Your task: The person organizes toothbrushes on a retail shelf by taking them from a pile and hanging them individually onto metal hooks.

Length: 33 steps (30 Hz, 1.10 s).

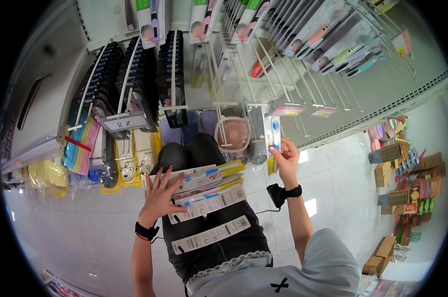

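My right hand (286,159) grips the lower part of a packaged blue-and-white toothbrush (274,131), held upright below a price tag at the front of a display hook. My left hand (162,196) rests with fingers spread on several packaged toothbrushes (212,191) lying across my thighs. The packs overlap; some show blue brushes with yellow-green card ends, and others lie with their printed backs up. Nearer my waist, one more pack (211,234) lies apart, printed back up. Whether the left fingers pinch any pack cannot be told; they lie flat over the pile's left end.
Metal display hooks (261,80) project from the shelf, some holding hanging toothbrush packs (320,29). Black packs (135,74) hang at the left. A pink plastic basket (233,133) stands beyond my knees. Boxes and goods (405,185) line the floor at the far right.
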{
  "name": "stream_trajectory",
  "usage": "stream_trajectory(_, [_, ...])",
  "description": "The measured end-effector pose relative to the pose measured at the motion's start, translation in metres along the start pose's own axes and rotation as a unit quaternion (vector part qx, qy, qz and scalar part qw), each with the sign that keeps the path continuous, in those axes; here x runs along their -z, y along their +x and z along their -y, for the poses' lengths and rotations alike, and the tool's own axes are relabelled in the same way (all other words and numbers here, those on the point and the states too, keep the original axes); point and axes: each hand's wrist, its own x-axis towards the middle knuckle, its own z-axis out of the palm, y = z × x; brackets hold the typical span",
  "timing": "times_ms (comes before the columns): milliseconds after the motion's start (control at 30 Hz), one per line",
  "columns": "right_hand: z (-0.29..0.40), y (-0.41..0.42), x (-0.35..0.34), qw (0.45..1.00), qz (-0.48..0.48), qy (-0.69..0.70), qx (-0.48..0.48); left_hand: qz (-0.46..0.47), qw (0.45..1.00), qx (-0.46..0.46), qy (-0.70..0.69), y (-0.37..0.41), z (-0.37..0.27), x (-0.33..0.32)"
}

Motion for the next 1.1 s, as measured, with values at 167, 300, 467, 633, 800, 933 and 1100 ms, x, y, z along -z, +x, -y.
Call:
stream_trajectory(167, [0.003, 0.022, -0.032, 0.995, -0.064, 0.068, -0.02, -0.001, 1.0, 0.002, -0.003, -0.001, -0.001, 0.001])
stream_trajectory(300, [-0.046, 0.059, -0.024, 0.998, -0.013, -0.048, 0.031, 0.003, 1.0, 0.001, -0.003, 0.0, -0.001, 0.002])
stream_trajectory(467, [-0.084, 0.135, -0.041, 0.965, -0.031, -0.223, 0.132, 0.004, 1.0, -0.007, -0.003, 0.001, 0.0, 0.001])
stream_trajectory(633, [-0.079, 0.209, -0.078, 0.955, -0.015, -0.286, 0.076, -0.003, 1.0, 0.001, -0.006, -0.001, -0.001, 0.002])
stream_trajectory(800, [-0.091, 0.255, -0.087, 0.92, -0.045, -0.381, 0.078, -0.015, 1.0, -0.004, -0.015, 0.0, -0.003, 0.003])
stream_trajectory(933, [-0.101, 0.26, -0.087, 0.915, -0.018, -0.392, 0.09, -0.014, 1.0, 0.003, -0.002, -0.004, -0.001, -0.001])
stream_trajectory(1100, [-0.068, 0.181, -0.093, 0.874, 0.272, -0.393, 0.086, -0.023, 1.0, 0.009, 0.003, -0.006, 0.002, -0.006])
